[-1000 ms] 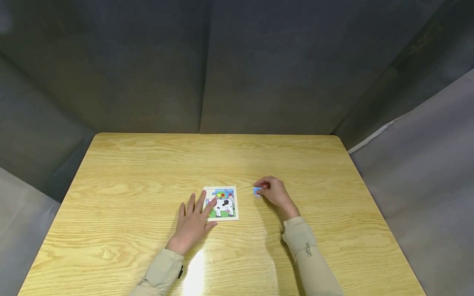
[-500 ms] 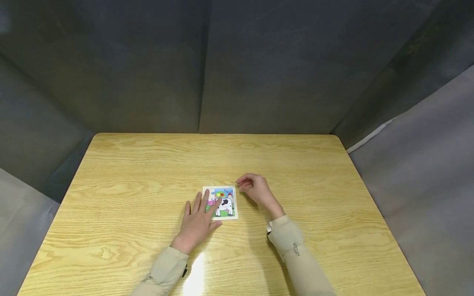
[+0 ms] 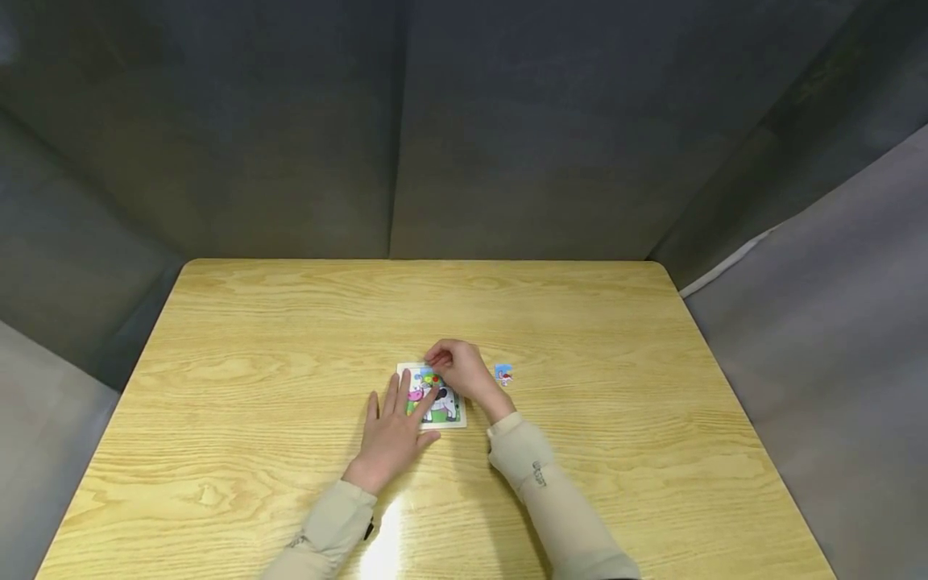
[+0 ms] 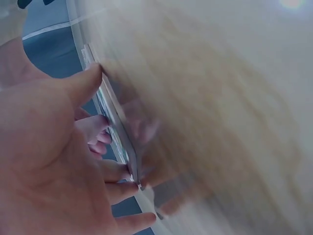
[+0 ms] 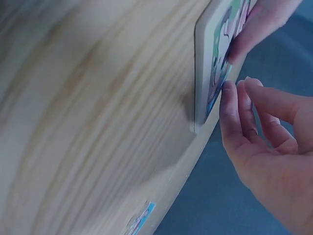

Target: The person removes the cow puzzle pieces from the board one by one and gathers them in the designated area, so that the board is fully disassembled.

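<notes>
A small square cow puzzle [image 3: 453, 420] in a pale frame lies on the table, its picture partly covered by both hands. My left hand [image 3: 389, 443] rests on its left side with fingers spread; in the left wrist view, the thumb and fingertips are at the frame's edge. My right hand [image 3: 464, 370] is over the upper right part of the puzzle, its fingers loosely bent. The right wrist view shows its fingertips right at the picture, with nothing visible between thumb and fingers. A loose puzzle piece [image 3: 503, 373], blue with red and white, lies right of the frame.
The wood-grain table [image 3: 290, 322] has rounded far corners. Dark grey curtains [image 3: 290, 161] stand behind it, and a lighter grey curtain [image 3: 834, 362] hangs along its right side. Light reflects off the tabletop near the front.
My right hand has moved left from the loose piece to the top of the puzzle, leaving that piece where it was. The left hand has shifted slightly right along the puzzle.
</notes>
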Motion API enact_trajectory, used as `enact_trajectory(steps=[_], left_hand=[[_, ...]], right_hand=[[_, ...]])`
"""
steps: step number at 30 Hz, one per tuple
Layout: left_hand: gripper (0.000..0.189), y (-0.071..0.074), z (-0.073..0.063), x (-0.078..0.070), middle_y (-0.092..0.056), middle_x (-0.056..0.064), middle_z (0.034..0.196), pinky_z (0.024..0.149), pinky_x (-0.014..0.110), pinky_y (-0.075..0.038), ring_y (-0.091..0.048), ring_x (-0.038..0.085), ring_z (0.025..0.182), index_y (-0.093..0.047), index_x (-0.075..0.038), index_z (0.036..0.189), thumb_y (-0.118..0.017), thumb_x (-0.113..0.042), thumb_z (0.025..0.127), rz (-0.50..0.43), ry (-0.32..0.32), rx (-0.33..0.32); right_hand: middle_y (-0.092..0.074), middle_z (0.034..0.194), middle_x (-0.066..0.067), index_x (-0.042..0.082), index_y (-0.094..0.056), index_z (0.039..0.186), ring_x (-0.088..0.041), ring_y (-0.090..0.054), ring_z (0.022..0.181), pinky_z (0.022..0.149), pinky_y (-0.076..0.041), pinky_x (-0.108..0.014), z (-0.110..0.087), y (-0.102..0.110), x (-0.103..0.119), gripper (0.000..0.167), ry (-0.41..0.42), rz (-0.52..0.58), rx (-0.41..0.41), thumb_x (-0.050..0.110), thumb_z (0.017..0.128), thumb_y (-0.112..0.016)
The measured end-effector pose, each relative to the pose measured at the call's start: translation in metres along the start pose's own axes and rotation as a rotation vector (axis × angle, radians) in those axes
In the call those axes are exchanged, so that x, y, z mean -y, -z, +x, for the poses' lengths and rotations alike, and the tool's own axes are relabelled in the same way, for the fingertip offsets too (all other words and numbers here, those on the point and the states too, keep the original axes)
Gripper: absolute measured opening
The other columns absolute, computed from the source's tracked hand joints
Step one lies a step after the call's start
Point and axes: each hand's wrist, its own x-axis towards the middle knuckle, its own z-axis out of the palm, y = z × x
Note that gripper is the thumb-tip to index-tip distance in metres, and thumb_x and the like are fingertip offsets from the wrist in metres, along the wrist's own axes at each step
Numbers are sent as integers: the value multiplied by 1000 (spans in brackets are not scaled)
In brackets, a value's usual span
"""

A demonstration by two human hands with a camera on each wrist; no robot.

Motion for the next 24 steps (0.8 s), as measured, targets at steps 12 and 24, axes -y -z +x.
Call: enact_trajectory(steps=[12,24], left_hand=[[62,3,1,-1,-14,26,159,110,67,-19,-13,41,146,-43,-20,150,-55,-48,96,21,19,37],[60,2,1,-2,-14,25,159,109,67,-20,-13,41,147,-45,-19,149,-54,-48,97,31,23,43]], right_hand=[[-69,87,-8,2,-70,92,-13,-61,77,71,-52,-22,3,-7,12,29,2,-155,49,-20,79,-56],[-66,84,-6,4,-69,94,-16,-55,81,75,-48,-28,5,-9,18,33,15,-231,78,-21,75,-57]])
